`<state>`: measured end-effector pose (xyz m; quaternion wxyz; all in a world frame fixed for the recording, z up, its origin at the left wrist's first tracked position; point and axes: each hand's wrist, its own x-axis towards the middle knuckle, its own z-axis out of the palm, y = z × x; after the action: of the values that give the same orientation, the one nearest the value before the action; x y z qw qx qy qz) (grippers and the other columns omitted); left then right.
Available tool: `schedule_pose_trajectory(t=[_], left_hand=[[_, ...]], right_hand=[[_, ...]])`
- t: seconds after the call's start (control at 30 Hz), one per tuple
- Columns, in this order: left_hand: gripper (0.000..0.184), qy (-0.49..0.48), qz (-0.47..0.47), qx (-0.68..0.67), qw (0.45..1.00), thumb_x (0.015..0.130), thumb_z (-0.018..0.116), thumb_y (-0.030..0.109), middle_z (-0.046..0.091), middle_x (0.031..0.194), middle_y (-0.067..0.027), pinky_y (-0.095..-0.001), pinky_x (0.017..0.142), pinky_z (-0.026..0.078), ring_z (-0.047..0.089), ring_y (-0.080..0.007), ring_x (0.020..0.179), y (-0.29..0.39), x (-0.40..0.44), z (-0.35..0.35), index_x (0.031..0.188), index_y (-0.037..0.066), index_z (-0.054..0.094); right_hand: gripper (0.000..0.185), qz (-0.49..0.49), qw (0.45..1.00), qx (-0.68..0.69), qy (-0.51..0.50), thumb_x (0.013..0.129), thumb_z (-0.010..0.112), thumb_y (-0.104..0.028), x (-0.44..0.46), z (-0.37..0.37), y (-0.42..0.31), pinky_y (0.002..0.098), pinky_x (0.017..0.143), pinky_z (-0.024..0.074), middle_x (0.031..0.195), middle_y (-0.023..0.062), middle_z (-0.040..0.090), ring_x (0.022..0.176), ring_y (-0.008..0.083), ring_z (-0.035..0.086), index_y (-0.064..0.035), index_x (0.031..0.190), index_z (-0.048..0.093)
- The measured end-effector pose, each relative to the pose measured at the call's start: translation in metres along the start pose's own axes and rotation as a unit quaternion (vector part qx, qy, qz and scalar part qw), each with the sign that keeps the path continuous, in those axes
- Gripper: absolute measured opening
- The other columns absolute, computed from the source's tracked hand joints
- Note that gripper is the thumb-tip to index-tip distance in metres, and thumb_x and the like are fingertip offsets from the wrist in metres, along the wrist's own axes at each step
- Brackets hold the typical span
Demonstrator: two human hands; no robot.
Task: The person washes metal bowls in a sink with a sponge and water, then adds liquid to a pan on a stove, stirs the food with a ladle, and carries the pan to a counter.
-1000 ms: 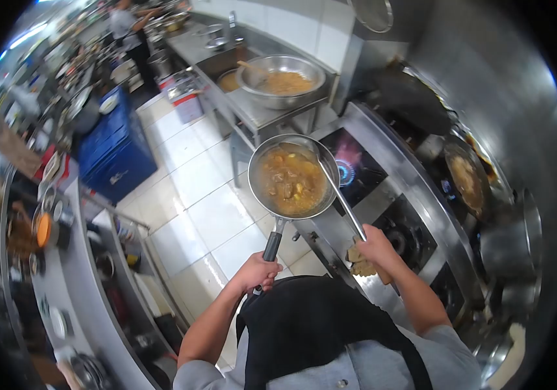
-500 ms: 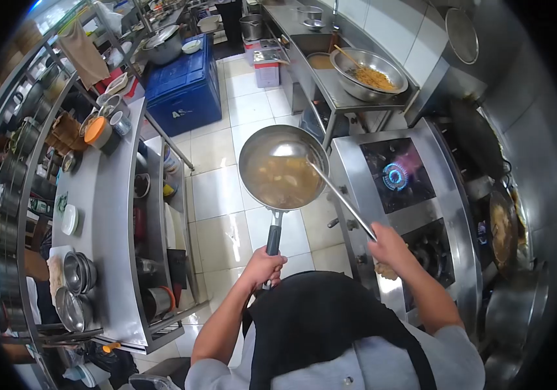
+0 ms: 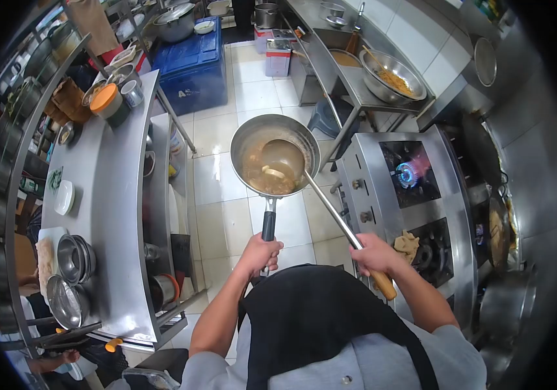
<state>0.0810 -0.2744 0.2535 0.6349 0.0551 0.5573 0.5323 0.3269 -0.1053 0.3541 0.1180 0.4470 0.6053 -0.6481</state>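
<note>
A deep round metal pan (image 3: 242, 146) is held up over the floor, left of the stove. My left hand (image 3: 260, 255) is wrapped round its black handle (image 3: 269, 225). Brownish broth with paler chunks lies in the pan. My right hand (image 3: 377, 253) grips a long-handled ladle (image 3: 332, 208), whose wooden end sticks out behind the fist. The ladle's round bowl rests inside the pan, and a pale curved piece shows at its near edge. How deep the bowl sits in the broth I cannot tell.
To the right, a stove (image 3: 363, 170) has its far burner (image 3: 408, 173) lit and a crumpled cloth (image 3: 407, 245) by the nearer one. A basin (image 3: 373, 83) of yellowish food stands beyond. A steel counter (image 3: 119, 195) with bowls (image 3: 74, 260) runs along the left. A blue chest (image 3: 187, 71) stands ahead.
The pan has shifted slightly left and away from me. The ladle's bowl now shows inside the pan, and my right hand has moved left. The stove and counters have shifted in view.
</note>
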Motion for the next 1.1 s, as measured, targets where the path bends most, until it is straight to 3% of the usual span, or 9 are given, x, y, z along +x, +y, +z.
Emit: schedule_pose_trajectory(t=[0.1, 0.27, 0.4, 0.53, 0.63, 0.7, 0.8, 0.9, 1.1], left_hand=[[0.023, -0.013, -0.004, -0.002, 1.000, 0.084, 0.062, 0.002, 0.042, 0.056, -0.0011, -0.0299, 0.036, 0.036, 0.036, -0.0100, 0.038, 0.003, -0.002, -0.018, 0.074, 0.008, 0.042], [0.020, -0.018, 0.001, 0.008, 1.000, 0.084, 0.062, 0.002, 0.043, 0.058, -0.0016, -0.0307, 0.037, 0.036, 0.037, -0.0107, 0.038, 0.007, -0.004, -0.038, 0.078, 0.006, 0.044], [0.018, -0.006, 0.001, 0.027, 1.000, 0.085, 0.062, 0.002, 0.043, 0.057, -0.0018, -0.0306, 0.037, 0.036, 0.037, -0.0109, 0.038, 0.011, -0.006, -0.040, 0.080, 0.005, 0.044], [0.019, -0.014, 0.023, 0.006, 1.000, 0.084, 0.061, 0.002, 0.043, 0.057, -0.0019, -0.0309, 0.037, 0.037, 0.038, -0.0114, 0.039, 0.011, 0.001, -0.041, 0.080, 0.006, 0.043], [0.019, -0.008, 0.037, 0.006, 0.999, 0.084, 0.061, 0.002, 0.043, 0.057, -0.0021, -0.0315, 0.037, 0.037, 0.039, -0.0117, 0.038, 0.014, 0.005, -0.036, 0.080, 0.006, 0.042], [0.019, 0.000, 0.039, 0.010, 0.999, 0.084, 0.061, 0.002, 0.043, 0.057, -0.0022, -0.0318, 0.037, 0.038, 0.039, -0.0118, 0.038, 0.017, 0.009, -0.032, 0.080, 0.006, 0.042], [0.017, -0.012, 0.053, 0.013, 0.998, 0.082, 0.058, 0.000, 0.045, 0.058, -0.0034, -0.0333, 0.034, 0.038, 0.043, -0.0133, 0.038, 0.022, 0.017, -0.030, 0.082, 0.004, 0.042], [0.017, -0.016, 0.050, 0.005, 0.999, 0.081, 0.058, -0.001, 0.045, 0.058, -0.0033, -0.0330, 0.034, 0.038, 0.044, -0.0134, 0.038, 0.027, 0.020, -0.031, 0.082, 0.003, 0.042], [0.019, -0.005, 0.035, 0.023, 0.999, 0.081, 0.056, -0.001, 0.042, 0.059, -0.0020, -0.0323, 0.035, 0.037, 0.042, -0.0118, 0.039, 0.047, 0.007, -0.043, 0.079, 0.006, 0.038]], right_hand=[[0.012, -0.012, 0.998, -0.060, 0.011, 0.081, 0.056, -0.008, -0.020, 0.020, -0.020, 0.0306, 0.039, 0.0415, 0.058, 0.0022, 0.046, 0.042, 0.0142, 0.051, -0.0057, 0.078, 0.045], [0.014, -0.113, 0.942, -0.271, 0.160, 0.076, 0.055, -0.011, -0.022, 0.037, -0.026, 0.0424, 0.057, 0.0459, 0.063, 0.0154, 0.051, 0.059, 0.0314, 0.059, -0.0004, 0.080, 0.047], [0.019, -0.107, 0.931, -0.294, 0.189, 0.077, 0.054, -0.014, -0.012, 0.041, -0.037, 0.0485, 0.066, 0.0454, 0.073, 0.0261, 0.056, 0.073, 0.0453, 0.058, 0.0033, 0.083, 0.048], [0.021, -0.098, 0.926, -0.294, 0.214, 0.077, 0.054, -0.014, 0.002, 0.041, -0.033, 0.0494, 0.068, 0.0451, 0.074, 0.0272, 0.056, 0.075, 0.0461, 0.058, 0.0047, 0.084, 0.047], [0.018, -0.119, 0.909, -0.319, 0.241, 0.077, 0.054, -0.012, 0.012, 0.044, -0.033, 0.0462, 0.060, 0.0475, 0.071, 0.0241, 0.056, 0.064, 0.0394, 0.060, 0.0037, 0.083, 0.046], [0.014, 0.037, 0.968, -0.201, 0.146, 0.082, 0.055, -0.011, 0.004, 0.057, -0.061, 0.0398, 0.047, 0.0476, 0.068, 0.0149, 0.054, 0.051, 0.0261, 0.056, -0.0011, 0.081, 0.044], [0.016, 0.057, 0.997, -0.013, 0.058, 0.088, 0.055, -0.011, 0.013, 0.062, -0.053, 0.0331, 0.039, 0.0449, 0.065, 0.0057, 0.047, 0.045, 0.0153, 0.049, -0.0060, 0.079, 0.043], [0.016, 0.092, 0.989, 0.117, -0.021, 0.090, 0.054, -0.011, 0.017, 0.068, -0.053, 0.0324, 0.039, 0.0441, 0.064, 0.0025, 0.042, 0.046, 0.0139, 0.045, -0.0077, 0.080, 0.042], [0.013, 0.069, 0.981, 0.162, -0.077, 0.089, 0.056, -0.009, 0.040, 0.091, -0.063, 0.0319, 0.039, 0.0433, 0.063, 0.0036, 0.043, 0.046, 0.0151, 0.047, -0.0071, 0.085, 0.044]])
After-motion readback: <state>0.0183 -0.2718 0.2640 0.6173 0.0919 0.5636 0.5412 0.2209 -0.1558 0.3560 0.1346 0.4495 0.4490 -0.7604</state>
